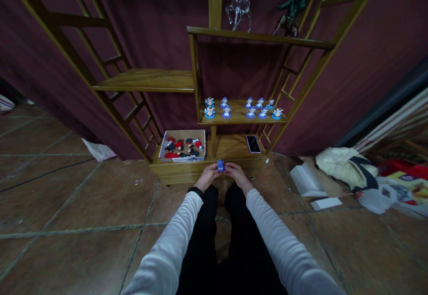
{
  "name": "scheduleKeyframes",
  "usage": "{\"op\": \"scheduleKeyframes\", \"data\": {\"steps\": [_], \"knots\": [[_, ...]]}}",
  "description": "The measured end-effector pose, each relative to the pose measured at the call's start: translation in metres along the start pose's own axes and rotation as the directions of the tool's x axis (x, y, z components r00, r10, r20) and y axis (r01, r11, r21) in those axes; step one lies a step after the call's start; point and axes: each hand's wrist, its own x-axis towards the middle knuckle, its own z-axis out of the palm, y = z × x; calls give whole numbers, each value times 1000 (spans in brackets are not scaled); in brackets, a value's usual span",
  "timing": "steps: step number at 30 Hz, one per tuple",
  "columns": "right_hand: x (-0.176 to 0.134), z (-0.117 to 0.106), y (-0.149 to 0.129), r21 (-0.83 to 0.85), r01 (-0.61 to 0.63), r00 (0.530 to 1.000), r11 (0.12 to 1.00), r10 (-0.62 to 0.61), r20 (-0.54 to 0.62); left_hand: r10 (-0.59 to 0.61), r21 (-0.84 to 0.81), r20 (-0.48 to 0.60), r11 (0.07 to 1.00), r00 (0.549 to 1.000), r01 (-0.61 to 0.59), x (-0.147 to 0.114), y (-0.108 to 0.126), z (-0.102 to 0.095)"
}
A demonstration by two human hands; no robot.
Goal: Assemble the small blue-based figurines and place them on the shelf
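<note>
A small purple figurine [220, 166] is held between my two hands, in front of the low shelf. My left hand [208, 174] grips it from the left side, fingers closed. From the right, the fingers of my right hand [236, 172] pinch its other side. Beyond, on the middle shelf [239, 120], stand several small figurines on round bases; some are purple and white, like this figurine [226, 111], and others have blue bases, like this one [209, 113]. An open cardboard box [162, 149] with red and black figurines lies on the low shelf to the left.
A phone [253, 144] lies on the low shelf's right. On the top shelf stand a clear deer figurine [239, 5] and a dark green statuette [290, 13]. White boxes [306, 181], a cream bag [346, 165] and plastic bags [377, 195] occupy the tiled floor at right.
</note>
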Motion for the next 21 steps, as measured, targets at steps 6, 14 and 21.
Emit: {"op": "scheduleKeyframes", "data": {"steps": [6, 14, 21], "knots": [[-1, -2, -1, -18, -5, 999, 1000, 5, 40, -11, 31, 1, 999, 1000, 11, 1, 2, -1], [-2, 0, -3, -6, -23, 999, 1000, 23, 44, 22, -109, -60, 994, 998, -28, 0, 3, 1], [-2, 2, -4, -18, -18, 999, 1000, 19, 35, -22, -149, -92, 989, 995, 9, 0, 5, 2]]}}
